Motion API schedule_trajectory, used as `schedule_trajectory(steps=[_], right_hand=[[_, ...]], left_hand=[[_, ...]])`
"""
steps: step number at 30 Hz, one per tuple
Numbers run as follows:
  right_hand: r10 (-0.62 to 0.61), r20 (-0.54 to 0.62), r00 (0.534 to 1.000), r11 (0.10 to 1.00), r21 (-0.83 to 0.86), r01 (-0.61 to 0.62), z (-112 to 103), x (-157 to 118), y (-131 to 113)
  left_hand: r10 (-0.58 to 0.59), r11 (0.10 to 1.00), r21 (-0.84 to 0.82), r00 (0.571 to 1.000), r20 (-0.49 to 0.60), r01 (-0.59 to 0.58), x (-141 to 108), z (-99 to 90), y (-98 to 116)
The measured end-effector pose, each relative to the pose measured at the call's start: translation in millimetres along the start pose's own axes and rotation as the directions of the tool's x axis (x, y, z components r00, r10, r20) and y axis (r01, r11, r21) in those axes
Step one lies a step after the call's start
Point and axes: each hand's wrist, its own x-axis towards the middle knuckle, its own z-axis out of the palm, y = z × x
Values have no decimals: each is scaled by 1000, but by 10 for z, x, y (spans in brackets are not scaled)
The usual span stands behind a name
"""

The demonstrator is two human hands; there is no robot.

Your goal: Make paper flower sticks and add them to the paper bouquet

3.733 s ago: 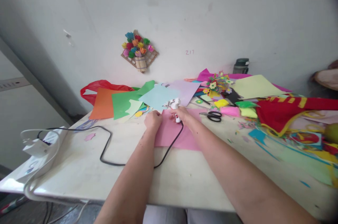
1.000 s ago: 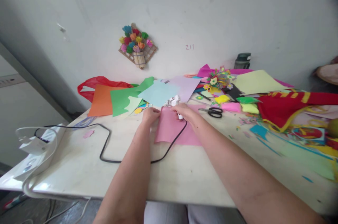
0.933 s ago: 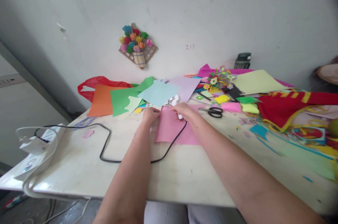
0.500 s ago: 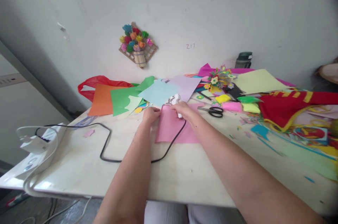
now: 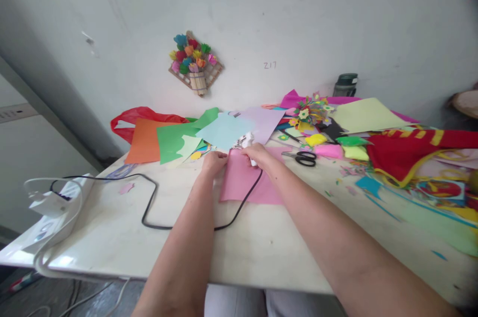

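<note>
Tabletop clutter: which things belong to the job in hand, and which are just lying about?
Apparently in use:
white corded tool, in the right hand
pink sheet, left hand at its edge

Seemingly lying about:
scissors
orange sheet
red bag

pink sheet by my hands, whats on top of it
The black cord crosses over the pink sheet, and the right hand holds a white tool over its far part. The left hand is at its left edge. What the right hand and forearm cover cannot be seen.

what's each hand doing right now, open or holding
Left hand: fingertips at the pink paper's edge; pinched or not, cannot tell.
Right hand: closed around the white tool.
</note>
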Motion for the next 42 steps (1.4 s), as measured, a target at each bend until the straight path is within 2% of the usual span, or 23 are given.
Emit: schedule_trajectory(steps=[6,26,42], right_hand=[[-4,-7,1000,1000,-7,4,10,5,7],[-14,86,996,999,-32,17,-52,-59,-29],[1,153,988,994,-112,17,-134,-225,-150]], left_hand=[[-6,1000,0,1000,5,6,0,-1,6],[-6,998,55,1000,10,5,-33,-28,47],[39,999,-6,999,-2,-39,-58,-29,43]])
